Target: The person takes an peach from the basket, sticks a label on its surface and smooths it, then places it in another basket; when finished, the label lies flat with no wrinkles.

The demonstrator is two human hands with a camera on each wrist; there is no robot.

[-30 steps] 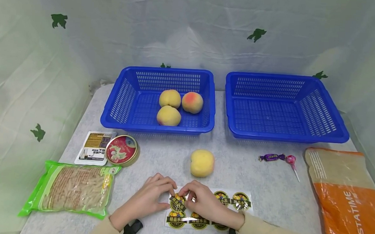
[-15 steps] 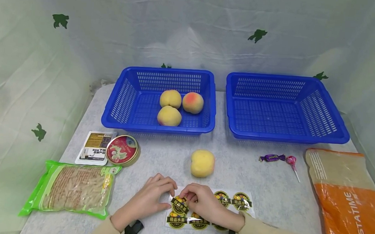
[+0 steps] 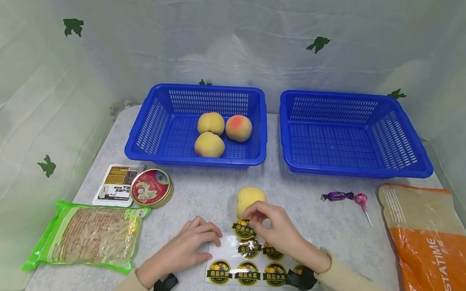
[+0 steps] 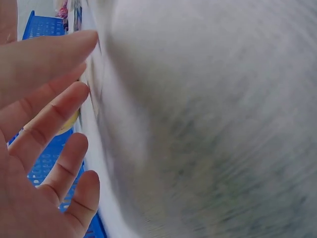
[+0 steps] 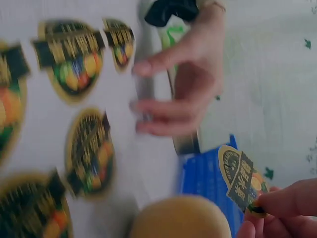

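My right hand [image 3: 277, 231] pinches a round black-and-gold fruit sticker [image 3: 243, 228] between thumb and fingers, just in front of a single yellow peach [image 3: 250, 195]. In the right wrist view the peeled sticker [image 5: 237, 176] hangs from the fingertips, its printed face visible. My left hand [image 3: 188, 247] rests with bent, spread fingers at the left edge of the sticker sheet [image 3: 225, 252], holding nothing; its loosely curled fingers [image 4: 52, 119] show in the left wrist view. More stickers lie on the sheet, some of them hidden under my right hand and wrist.
A blue basket [image 3: 194, 159] with three peaches [image 3: 210, 144] stands behind; another blue basket [image 3: 358, 170] is to its right. Left are a green-edged bag [image 3: 94, 235], a round tin [image 3: 151, 187] and a white packet [image 3: 118, 185]. Right are a wrapped candy [image 3: 338, 196], a lollipop [image 3: 361, 198] and an orange bag [image 3: 429, 257].
My right hand has lifted the sticker off the sheet's upper left corner and carried it up and right to the peach. My left hand has stayed nearly still.
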